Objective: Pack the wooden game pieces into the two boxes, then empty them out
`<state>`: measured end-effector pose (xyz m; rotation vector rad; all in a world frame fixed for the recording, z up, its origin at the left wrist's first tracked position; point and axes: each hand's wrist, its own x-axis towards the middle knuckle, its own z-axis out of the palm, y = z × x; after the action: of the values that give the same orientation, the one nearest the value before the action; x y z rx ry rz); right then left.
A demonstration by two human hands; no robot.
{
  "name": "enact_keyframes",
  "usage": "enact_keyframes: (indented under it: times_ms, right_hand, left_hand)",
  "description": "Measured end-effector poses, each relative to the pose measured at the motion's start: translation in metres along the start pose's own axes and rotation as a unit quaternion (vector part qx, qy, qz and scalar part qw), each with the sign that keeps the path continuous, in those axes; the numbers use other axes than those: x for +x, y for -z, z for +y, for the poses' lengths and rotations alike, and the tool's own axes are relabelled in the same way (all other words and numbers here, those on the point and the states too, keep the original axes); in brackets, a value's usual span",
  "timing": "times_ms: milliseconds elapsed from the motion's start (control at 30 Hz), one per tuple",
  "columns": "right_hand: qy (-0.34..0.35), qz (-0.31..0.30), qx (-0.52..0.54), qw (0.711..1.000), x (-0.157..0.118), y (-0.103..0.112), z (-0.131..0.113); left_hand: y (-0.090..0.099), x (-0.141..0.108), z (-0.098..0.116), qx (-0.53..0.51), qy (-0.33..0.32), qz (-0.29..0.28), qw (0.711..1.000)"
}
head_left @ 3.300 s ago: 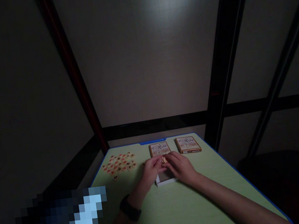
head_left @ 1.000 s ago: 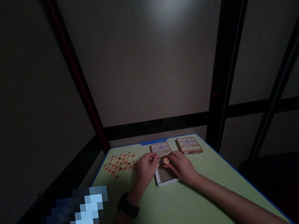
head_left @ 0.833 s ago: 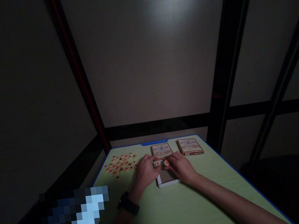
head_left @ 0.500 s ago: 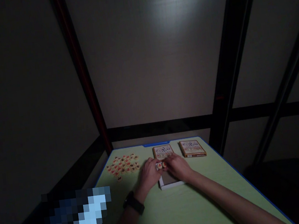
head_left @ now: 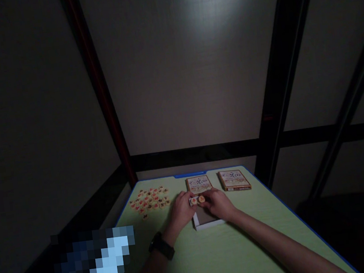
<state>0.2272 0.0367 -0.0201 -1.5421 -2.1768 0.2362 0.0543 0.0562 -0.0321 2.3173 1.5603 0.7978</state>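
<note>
1. Worktop (head_left: 197, 263) has blue edges; wide green surface lies right of one tray (head_left: 209, 225).
2. Right hand (head_left: 219, 203): fingers closed on one piece (head_left: 202, 199), over tray.
3. Left hand (head_left: 182, 209): fingers curled beside second piece (head_left: 194, 201); grip, I cannot tell.
4. Two printed covers (head_left: 234, 179).

Forearms (head_left: 277, 239) angled inward, hands (head_left: 182, 210) close together

Dim wall (head_left: 178, 79), seemingly grey-brown

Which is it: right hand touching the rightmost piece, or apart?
Touching: the head view shows the right hand gripping the rightmost piece by its edge.
</note>
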Motion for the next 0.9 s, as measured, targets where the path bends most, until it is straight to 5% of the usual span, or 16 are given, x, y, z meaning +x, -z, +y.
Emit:
enact_keyframes:
  times_ms: [433, 900]
  right_hand:
    - [0.058, -0.001, -0.093, 0.994, -0.0002, 0.0027, 0.0010]
    - [0.053, -0.021, -0.044, 0.997, 0.0013, -0.0010, 0.0021]
  left_hand:
    - [0.0007, 0.0004, 0.0021, -0.011, -0.010, -0.011, 1.000]
    - [-0.0066, 0.0021, -0.0038, -0.007, -0.028, 0.006, 1.000]
